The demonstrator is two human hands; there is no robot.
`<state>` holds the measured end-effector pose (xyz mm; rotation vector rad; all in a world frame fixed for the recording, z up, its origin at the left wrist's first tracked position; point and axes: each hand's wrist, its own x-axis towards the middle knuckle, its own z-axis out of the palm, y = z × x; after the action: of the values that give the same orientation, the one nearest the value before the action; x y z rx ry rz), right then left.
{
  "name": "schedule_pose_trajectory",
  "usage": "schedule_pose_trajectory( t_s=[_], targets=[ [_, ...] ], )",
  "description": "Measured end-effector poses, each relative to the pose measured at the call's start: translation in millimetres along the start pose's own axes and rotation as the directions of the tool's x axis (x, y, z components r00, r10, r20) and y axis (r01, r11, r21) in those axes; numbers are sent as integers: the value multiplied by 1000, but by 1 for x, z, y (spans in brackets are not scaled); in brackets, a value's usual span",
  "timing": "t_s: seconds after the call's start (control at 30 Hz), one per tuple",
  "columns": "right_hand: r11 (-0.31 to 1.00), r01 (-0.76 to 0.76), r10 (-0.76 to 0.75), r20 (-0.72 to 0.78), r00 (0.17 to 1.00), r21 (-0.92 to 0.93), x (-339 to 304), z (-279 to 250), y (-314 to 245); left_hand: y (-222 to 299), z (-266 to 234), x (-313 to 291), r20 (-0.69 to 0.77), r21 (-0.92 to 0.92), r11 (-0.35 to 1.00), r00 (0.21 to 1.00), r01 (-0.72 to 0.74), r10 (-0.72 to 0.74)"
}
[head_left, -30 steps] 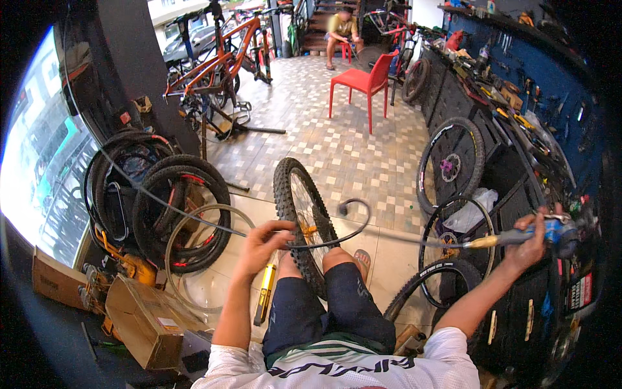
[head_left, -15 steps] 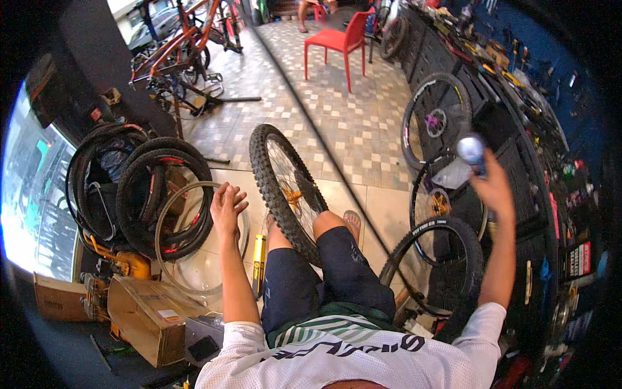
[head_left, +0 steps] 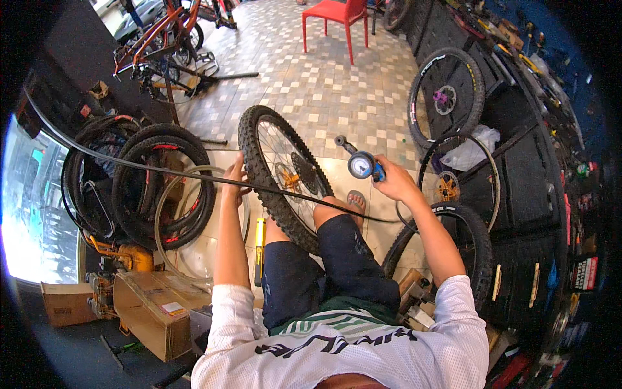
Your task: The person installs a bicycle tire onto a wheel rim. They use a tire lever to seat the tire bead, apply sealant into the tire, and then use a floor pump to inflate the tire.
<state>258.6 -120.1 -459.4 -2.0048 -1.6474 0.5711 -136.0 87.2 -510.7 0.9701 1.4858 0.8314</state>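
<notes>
A bicycle wheel (head_left: pixel 248 146) with a knobby black tyre and a gold hub stands tilted between my legs. My left hand (head_left: pixel 234 179) grips the tyre's left side, some fingertips partly hidden by it. In my right hand (head_left: pixel 396 180) is a tyre inflator with a round dial gauge (head_left: pixel 360 165) and a blue and black body. Its short arm with a round end points up and left, apart from the wheel. A long dark air hose (head_left: pixel 214 177) crosses over the wheel and my left forearm, its right end curving beneath my right hand.
Several tyres (head_left: pixel 162 146) pile at the left, beside a pale hoop (head_left: pixel 170 217) and a cardboard box (head_left: pixel 152 311). A yellow tube-shaped thing (head_left: pixel 260 249) stands by my left leg. More wheels (head_left: pixel 478 97) lean against dark cabinets at the right. Ahead is a red chair (head_left: pixel 330 11).
My right hand has brought the inflator inward from the right cabinets toward the wheel. My left hand has met the tyre. The hose has swung from steep to nearly level across the view.
</notes>
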Motion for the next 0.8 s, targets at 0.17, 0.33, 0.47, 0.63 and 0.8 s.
schedule_pose_trajectory(
  t_s=[0.17, 0.33, 0.47, 0.63, 0.8],
  targets=[
    [992, -8, 24, 127, 992, -130, 14, 39, -7, 19, 28, 30, 118, -139, 990, 993, 30, -14],
    [969, 52, -12, 162, 987, -241, 23, 70, 8, 12, 47, 19, 269, -155, 982, 952, -108, 147],
    [954, 109, -29, 276, 961, -279, 38, 80, 14, 16, 66, -11, 344, -58, 986, 925, -153, 164],
    [958, 170, -66, 403, 913, -229, 41, 85, 8, 18, 81, -18, 427, -69, 977, 879, -202, 212],
    [971, 128, -47, 366, 929, -202, 44, 102, -2, 18, 90, -23, 432, -42, 977, 879, -207, 204]
  ],
)
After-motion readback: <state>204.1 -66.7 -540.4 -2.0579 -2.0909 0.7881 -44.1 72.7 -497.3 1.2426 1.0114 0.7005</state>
